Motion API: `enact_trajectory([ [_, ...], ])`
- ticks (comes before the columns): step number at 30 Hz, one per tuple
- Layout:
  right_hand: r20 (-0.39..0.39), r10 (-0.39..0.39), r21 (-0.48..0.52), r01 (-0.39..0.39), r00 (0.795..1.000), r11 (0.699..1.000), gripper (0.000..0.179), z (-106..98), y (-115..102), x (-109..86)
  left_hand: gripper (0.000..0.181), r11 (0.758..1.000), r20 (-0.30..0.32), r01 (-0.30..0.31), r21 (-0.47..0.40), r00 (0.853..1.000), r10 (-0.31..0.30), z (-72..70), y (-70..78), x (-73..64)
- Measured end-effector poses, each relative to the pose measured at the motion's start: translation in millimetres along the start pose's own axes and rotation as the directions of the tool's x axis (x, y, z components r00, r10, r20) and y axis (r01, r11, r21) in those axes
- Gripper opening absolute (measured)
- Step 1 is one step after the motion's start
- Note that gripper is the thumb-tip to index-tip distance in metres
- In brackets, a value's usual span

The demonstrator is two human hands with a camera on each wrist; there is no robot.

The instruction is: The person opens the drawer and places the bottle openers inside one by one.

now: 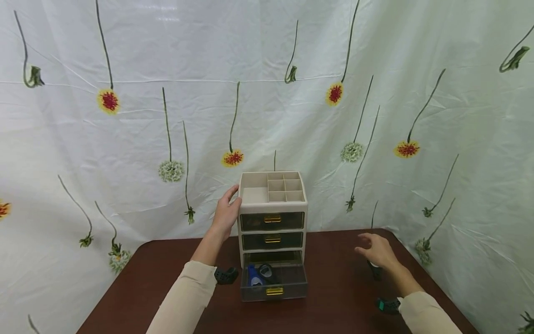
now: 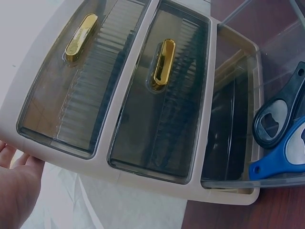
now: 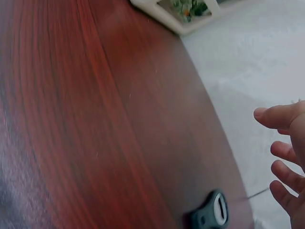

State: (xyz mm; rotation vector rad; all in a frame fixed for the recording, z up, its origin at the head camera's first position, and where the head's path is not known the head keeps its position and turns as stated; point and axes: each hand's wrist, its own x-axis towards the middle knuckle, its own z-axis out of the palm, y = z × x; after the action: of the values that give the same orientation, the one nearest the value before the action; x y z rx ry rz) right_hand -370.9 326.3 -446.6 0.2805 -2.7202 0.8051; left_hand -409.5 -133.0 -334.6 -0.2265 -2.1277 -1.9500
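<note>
A cream desktop organizer [image 1: 273,206] with three smoky drawers stands on the table. Its bottom drawer [image 1: 288,292] is pulled out. Inside lie a blue bottle opener [image 2: 276,160] and a black bottle opener [image 2: 282,107], side by side. My left hand [image 1: 227,213] rests against the organizer's upper left side, fingers along the wall. To the right, my right hand [image 1: 377,250] hovers over the table with fingers loosely bent and nothing in them. Below it on the tabletop lies another dark bottle opener [image 3: 214,210], partly covered by the hand in the head view.
The dark red-brown table [image 1: 333,297] has rounded far corners. A white cloth with printed flowers [image 1: 267,116] hangs behind it and down both sides. The organizer's top has one large and several small compartments. Gold handles [image 1: 273,219] stick out from the drawers.
</note>
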Motion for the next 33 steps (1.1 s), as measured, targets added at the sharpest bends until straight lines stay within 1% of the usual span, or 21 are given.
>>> enact_trajectory([
  [6, 0.008, 0.014, 0.015, -0.014, 1.0, 1.0, 0.05, 2.0, 18.4, -4.6, 0.058, 1.0, 0.001, -0.003, -0.007, 1.0, 0.003, -0.4, -2.6, 0.9],
  [14, 0.025, 0.042, 0.006, -0.042, 0.999, 0.999, 0.056, 5.6, 35.8, -11.7, 0.058, 1.0, 0.007, -0.008, -0.009, 1.0, 0.008, 0.1, -0.7, 0.8],
  [18, 0.03, 0.078, 0.0, -0.078, 0.997, 0.997, 0.064, 13.0, 43.1, -17.4, 0.057, 1.0, 0.004, -0.011, -0.012, 1.0, 0.011, -0.5, 0.3, 1.0],
  [21, 0.031, 0.133, -0.031, -0.132, 0.991, 0.991, 0.068, 19.6, 47.4, -21.9, 0.057, 1.0, 0.008, -0.008, -0.012, 1.0, 0.008, -0.5, 0.3, 0.6],
  [23, 0.027, 0.161, -0.054, -0.159, 0.987, 0.986, 0.067, 23.0, 48.2, -24.1, 0.057, 1.0, 0.01, -0.003, -0.007, 1.0, 0.003, -0.3, 0.5, 0.1],
  [26, 0.015, 0.178, -0.06, -0.176, 0.984, 0.982, 0.058, 26.3, 47.2, -24.7, 0.058, 1.0, 0.003, 0.006, 0.001, 1.0, -0.006, 0.4, 0.7, -0.2],
  [29, 0.01, 0.17, -0.049, -0.169, 0.985, 0.984, 0.049, 28.1, 45.3, -22.9, 0.057, 1.0, -0.004, 0.005, -0.001, 1.0, -0.005, 0.2, 0.4, -0.2],
  [33, 0.011, 0.185, -0.013, -0.185, 0.983, 0.983, 0.045, 26.7, 45.0, -21.2, 0.057, 1.0, 0.003, 0.002, -0.015, 1.0, -0.002, -0.6, -0.6, -0.2],
])
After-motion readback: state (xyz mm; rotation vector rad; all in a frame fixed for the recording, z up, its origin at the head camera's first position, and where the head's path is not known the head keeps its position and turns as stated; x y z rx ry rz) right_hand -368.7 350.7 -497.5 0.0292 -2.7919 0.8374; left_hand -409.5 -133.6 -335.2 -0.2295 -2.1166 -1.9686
